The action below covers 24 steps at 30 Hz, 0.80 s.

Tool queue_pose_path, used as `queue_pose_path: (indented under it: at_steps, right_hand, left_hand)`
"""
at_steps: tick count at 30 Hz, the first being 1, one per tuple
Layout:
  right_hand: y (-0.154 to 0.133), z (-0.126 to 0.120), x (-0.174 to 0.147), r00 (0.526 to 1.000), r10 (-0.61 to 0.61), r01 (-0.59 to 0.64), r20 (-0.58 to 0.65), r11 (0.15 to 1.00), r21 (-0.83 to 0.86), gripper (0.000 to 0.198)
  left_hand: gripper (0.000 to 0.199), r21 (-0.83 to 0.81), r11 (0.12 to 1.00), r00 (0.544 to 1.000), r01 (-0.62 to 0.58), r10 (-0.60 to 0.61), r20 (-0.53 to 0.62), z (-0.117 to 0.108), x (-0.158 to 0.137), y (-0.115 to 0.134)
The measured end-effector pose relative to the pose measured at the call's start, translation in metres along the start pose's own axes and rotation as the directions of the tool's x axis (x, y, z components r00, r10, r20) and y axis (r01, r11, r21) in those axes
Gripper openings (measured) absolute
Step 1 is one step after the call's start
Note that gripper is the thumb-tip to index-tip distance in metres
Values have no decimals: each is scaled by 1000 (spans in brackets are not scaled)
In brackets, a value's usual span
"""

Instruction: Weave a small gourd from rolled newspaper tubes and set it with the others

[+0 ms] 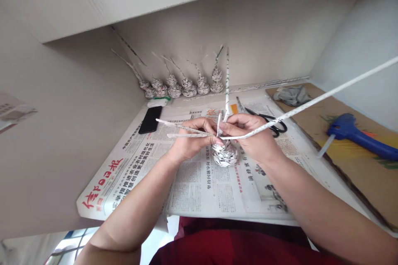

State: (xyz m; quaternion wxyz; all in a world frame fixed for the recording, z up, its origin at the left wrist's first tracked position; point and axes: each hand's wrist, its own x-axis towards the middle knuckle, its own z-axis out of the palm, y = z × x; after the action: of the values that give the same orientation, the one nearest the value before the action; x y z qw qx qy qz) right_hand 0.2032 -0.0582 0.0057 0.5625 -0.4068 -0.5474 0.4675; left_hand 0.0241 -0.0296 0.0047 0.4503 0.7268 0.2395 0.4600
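A small gourd woven from rolled newspaper [225,155] is between my two hands, above the newspaper-covered table. My left hand [195,138] grips its top from the left, thumb pressed near the neck. The fingers of my right hand [248,130] are pinched on the paper tubes at the top. One long paper tube [314,101] runs from there to the upper right. Another tube [227,78] stands upright behind my fingers, and shorter ends [183,127] stick out left across my left hand. The exact hold of the hidden fingertips does not show.
Several finished-looking woven gourds [189,87] line the back wall. A black phone [151,119] lies at left. Black-handled scissors [273,122] rest behind my right hand. On the cardboard [329,169] at right are a blue glue gun [357,132] and a crumpled grey cloth [292,95].
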Motion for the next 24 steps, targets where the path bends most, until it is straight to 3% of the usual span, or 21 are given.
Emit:
queue_pose_path:
  at_steps: [7,13,16,19,24]
  right_hand:
    - [-3,2,-1,1000,27,-27,9,999,-44,26]
    - [-8,-3,1,995,54,-48,89,997,-64,23]
    - [-12,-6,1,988,39,-27,148,996,-79,15]
    - [-12,-6,-2,979,16,-4,203,998,-60,23]
    - [-1,-2,-4,999,10,-3,47,990,-140,21]
  left_hand:
    - [37,-6,1000,998,27,-27,-52,2,0,0]
    - [37,-6,1000,996,16,-17,-90,5,-2,-3]
    - [39,-11,1000,987,22,-23,-162,5,0,-6]
    - [41,2,1000,972,25,-24,-234,4,3,-7]
    - [43,-31,999,968,38,-45,-248,2,5,-10]
